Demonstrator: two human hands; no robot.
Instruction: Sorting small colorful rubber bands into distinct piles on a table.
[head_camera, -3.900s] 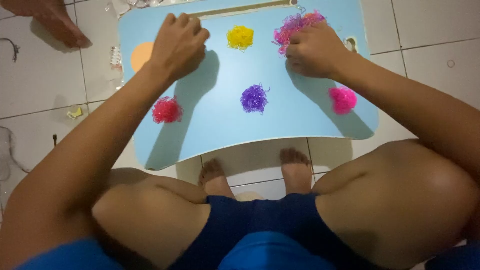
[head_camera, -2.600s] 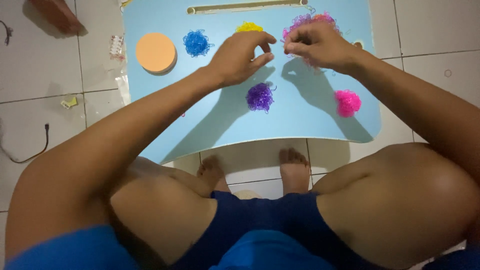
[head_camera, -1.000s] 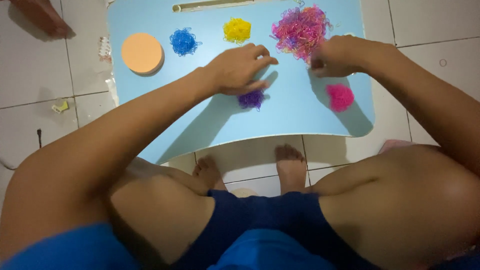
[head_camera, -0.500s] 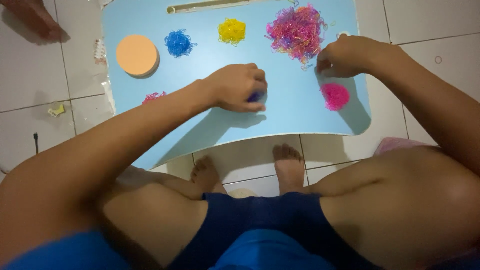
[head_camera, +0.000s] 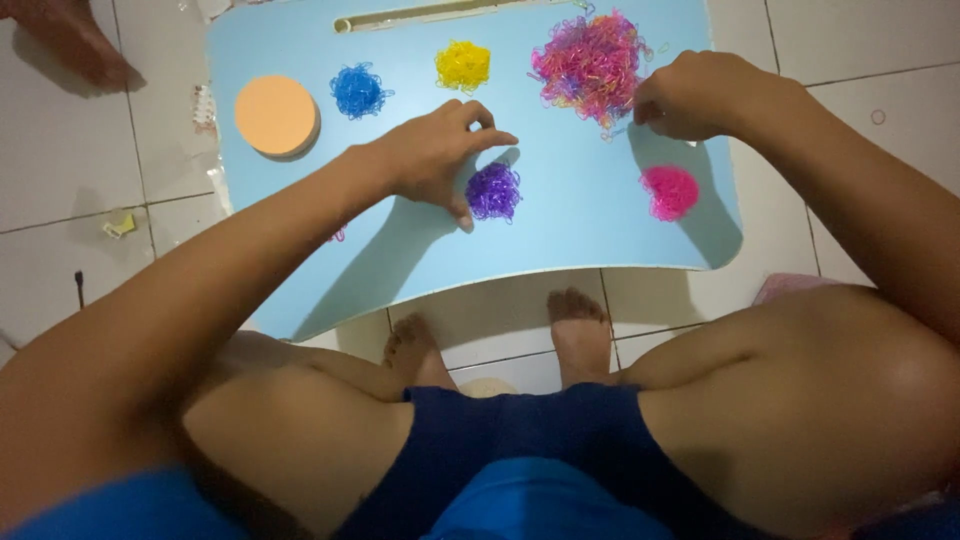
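Left hand (head_camera: 432, 158) spread loose, empty, thumb tip just beside purple band pile (head_camera: 494, 191) on blue tabletop (head_camera: 580, 235). Right hand (head_camera: 695, 95) pinched shut at mixed band heap (head_camera: 591, 63) edge; held strand too small to tell.

A home floor, white tiles (head_camera: 70, 150) underfoot, a low light-blue lap table (head_camera: 560, 240) set there, bare feet (head_camera: 580, 335) beneath, scraps lay around.

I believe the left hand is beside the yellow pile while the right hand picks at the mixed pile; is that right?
Not quite. The head view shows the left hand beside the purple pile, not the yellow pile, which lies farther up the tray. The right hand is indeed at the mixed pile.
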